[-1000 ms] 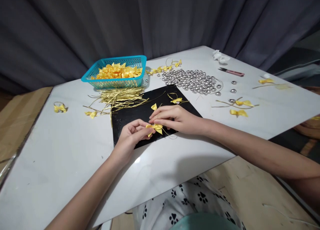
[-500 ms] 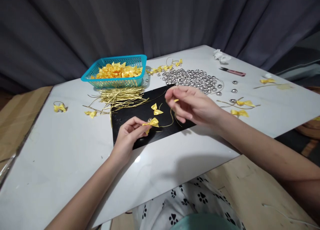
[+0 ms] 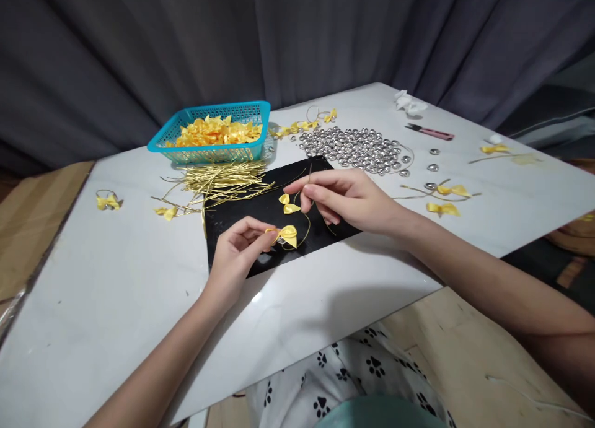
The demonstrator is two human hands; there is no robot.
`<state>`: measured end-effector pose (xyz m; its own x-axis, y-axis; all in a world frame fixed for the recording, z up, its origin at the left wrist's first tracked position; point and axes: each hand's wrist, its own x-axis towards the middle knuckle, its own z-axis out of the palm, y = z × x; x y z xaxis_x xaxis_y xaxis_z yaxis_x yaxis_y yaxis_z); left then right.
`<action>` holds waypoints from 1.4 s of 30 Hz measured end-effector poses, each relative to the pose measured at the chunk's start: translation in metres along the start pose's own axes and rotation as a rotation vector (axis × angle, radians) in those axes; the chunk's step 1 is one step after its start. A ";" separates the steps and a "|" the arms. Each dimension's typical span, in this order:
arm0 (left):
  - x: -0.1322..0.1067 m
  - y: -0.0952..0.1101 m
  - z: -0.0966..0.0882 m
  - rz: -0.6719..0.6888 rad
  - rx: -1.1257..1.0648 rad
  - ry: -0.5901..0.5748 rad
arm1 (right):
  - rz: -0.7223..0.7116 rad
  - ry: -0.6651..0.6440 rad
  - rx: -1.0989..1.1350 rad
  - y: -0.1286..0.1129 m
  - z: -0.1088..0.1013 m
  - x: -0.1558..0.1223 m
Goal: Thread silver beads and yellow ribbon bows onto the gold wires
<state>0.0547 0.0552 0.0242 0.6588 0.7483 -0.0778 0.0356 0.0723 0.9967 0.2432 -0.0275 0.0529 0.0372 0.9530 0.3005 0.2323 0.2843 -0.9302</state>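
Between the thumb and fingers of my left hand (image 3: 236, 249) is a yellow ribbon bow (image 3: 288, 235). A small silver bead (image 3: 280, 240) shows under it, partly hidden. From the bow a thin gold cord (image 3: 308, 225) curves up to my right hand (image 3: 351, 196), whose thumb and fingertips pinch it up and to the right of the bow. Both hands are above a black mat (image 3: 223, 227). Another yellow bow (image 3: 290, 207) lies on the mat, just beyond the held one and near my right fingertips.
A blue basket (image 3: 162, 144) of yellow bows stands at the back left of the white table (image 3: 139, 279). Cut gold cords (image 3: 227, 179) lie before it. Behind my right hand spreads a pile of silver beads (image 3: 357, 146). Pink-handled thread snips (image 3: 430, 131) and loose bows (image 3: 443, 209) lie right.
My right hand has come down and left, closer to the bow, and the cord now bends in a tighter curve. The bow has turned in my left fingers, with its bead now underneath.
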 end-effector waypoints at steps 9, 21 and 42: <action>0.002 -0.001 0.001 0.073 0.058 -0.005 | -0.141 0.031 -0.242 0.006 0.004 -0.002; -0.001 0.002 0.002 -0.027 -0.023 -0.037 | -0.570 0.046 -0.678 0.007 0.006 -0.008; 0.000 -0.001 0.001 0.012 -0.006 0.010 | -0.551 -0.058 -0.833 0.009 0.013 -0.014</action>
<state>0.0556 0.0547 0.0229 0.6517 0.7557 -0.0657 0.0229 0.0670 0.9975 0.2324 -0.0369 0.0378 -0.3234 0.7200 0.6140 0.8104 0.5457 -0.2131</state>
